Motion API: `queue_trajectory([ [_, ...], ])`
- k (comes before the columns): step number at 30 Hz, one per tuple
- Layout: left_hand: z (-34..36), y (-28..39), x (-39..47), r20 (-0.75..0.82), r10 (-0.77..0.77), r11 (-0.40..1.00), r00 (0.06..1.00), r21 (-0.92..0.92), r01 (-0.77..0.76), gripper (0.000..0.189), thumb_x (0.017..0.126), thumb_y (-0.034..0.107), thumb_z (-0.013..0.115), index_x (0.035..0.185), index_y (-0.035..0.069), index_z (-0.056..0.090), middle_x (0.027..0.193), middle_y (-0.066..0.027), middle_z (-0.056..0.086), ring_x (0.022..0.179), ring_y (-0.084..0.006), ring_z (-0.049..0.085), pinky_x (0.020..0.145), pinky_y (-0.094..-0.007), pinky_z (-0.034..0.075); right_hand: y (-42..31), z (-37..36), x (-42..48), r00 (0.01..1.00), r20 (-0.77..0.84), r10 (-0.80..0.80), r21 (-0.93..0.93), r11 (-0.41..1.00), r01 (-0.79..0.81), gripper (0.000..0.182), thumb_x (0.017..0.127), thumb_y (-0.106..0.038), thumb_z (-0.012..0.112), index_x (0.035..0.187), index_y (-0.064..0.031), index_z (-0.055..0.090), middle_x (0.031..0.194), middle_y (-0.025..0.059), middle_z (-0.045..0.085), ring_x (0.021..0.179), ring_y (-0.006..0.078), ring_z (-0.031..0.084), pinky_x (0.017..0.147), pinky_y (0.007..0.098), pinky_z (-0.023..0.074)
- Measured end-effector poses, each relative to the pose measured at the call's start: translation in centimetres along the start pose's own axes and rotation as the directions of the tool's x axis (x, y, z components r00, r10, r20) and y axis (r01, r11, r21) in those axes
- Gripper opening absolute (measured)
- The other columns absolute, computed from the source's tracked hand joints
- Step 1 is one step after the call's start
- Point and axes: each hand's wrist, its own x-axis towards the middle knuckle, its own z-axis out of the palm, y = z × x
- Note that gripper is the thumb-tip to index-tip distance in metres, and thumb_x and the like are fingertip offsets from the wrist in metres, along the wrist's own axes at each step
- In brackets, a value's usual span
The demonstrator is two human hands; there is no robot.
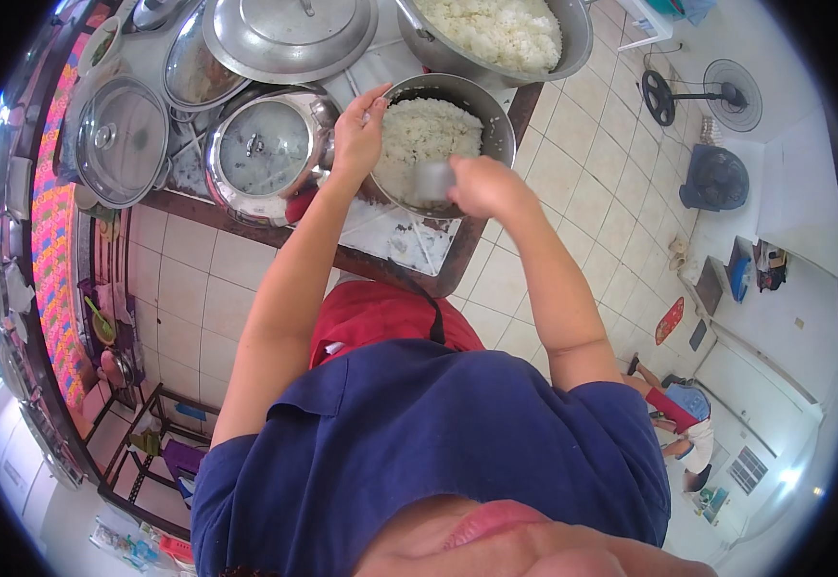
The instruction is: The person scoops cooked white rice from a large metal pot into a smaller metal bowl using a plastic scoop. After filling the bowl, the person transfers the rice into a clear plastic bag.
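A metal pot of cooked white rice [430, 130] stands near the corner of the table, before me. My left hand [360, 133] grips the pot's rim [390, 86] at its left side. In my right hand [491, 189] is a blurred, pale scoop [434, 180], held low over the rice at the pot's near side. Grains of rice cling to the pot's inner wall. Behind it a larger metal pot [578, 47] holds more white rice.
Left of the pot stand a steel pot with a glass lid [264, 148], a glass-lidded dish [122, 141] and a large metal lid [289, 36]. The table's dark edge [455, 270] runs close to my waist. A person [686, 418] is far right, beyond a standing fan [731, 94].
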Motion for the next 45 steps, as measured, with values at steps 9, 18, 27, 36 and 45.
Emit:
queue_trajectory([
  [9, 0.2, -0.5, -2.5, -0.145, -0.035, 0.999, 0.989, -0.021, 0.032, 0.03, 0.096, 0.023, 0.05, 0.12, 0.009, 0.061, 0.083, -0.0068, 0.063, 0.074, -0.0107, 0.05, 0.073, -0.0265, 0.044, -0.4, 3.5, 5.1, 0.829, -0.203, 0.521, 0.788, 0.589, -0.177, 0.048, 0.092, -0.026, 0.051, 0.116, 0.0121, 0.033, 0.086, 0.0312, 0.061, 0.047, 0.0337, 0.061, 0.037, 0.0387, 0.0484],
  [18, 0.2, 0.6, -2.1, -0.132, -0.051, 0.998, 0.99, 0.034, 0.056, 0.03, 0.096, 0.016, 0.049, 0.121, 0.003, 0.058, 0.102, -0.0103, 0.066, 0.091, -0.0132, 0.058, 0.084, -0.0276, 0.045, -0.6, 5.2, 7.4, 0.959, -0.056, 0.278, 0.838, 0.536, -0.106, 0.043, 0.091, -0.026, 0.053, 0.116, 0.0072, 0.039, 0.065, 0.0109, 0.053, 0.035, 0.0167, 0.044, 0.031, 0.0323, 0.0333],
  [27, 0.1, 1.0, -2.2, -0.161, -0.033, 0.995, 0.986, 0.09, 0.048, 0.029, 0.096, 0.021, 0.05, 0.118, 0.005, 0.061, 0.094, -0.0125, 0.067, 0.087, -0.0159, 0.06, 0.081, -0.0302, 0.046, -1.0, 3.0, 3.6, 0.91, -0.383, 0.157, 0.594, 0.797, 0.112, 0.054, 0.087, -0.023, 0.057, 0.13, 0.0021, 0.035, 0.074, 0.0238, 0.064, 0.053, 0.0328, 0.062, 0.044, 0.0427, 0.0475],
  [36, 0.4, 0.7, -2.3, -0.194, -0.009, 0.997, 0.981, 0.07, 0.023, 0.03, 0.096, 0.023, 0.049, 0.117, 0.005, 0.061, 0.095, -0.0134, 0.067, 0.086, -0.017, 0.06, 0.08, -0.0305, 0.046, 0.1, 3.0, 1.3, 0.963, -0.254, -0.095, -0.148, 0.987, 0.058, 0.057, 0.08, -0.006, 0.046, 0.135, 0.0001, 0.033, 0.078, 0.0239, 0.065, 0.075, 0.0374, 0.066, 0.066, 0.0486, 0.0512],
  [45, 0.9, 0.4, -2.5, -0.172, -0.001, 0.998, 0.985, 0.063, 0.012, 0.031, 0.097, 0.025, 0.048, 0.117, 0.005, 0.061, 0.093, -0.0143, 0.067, 0.083, -0.0171, 0.06, 0.079, -0.0306, 0.046, 0.3, 2.5, 1.9, 0.967, -0.078, 0.244, 0.795, 0.601, -0.088, 0.048, 0.09, -0.026, 0.055, 0.127, -0.0005, 0.038, 0.067, 0.0118, 0.057, 0.049, 0.0191, 0.054, 0.043, 0.0356, 0.0459],
])
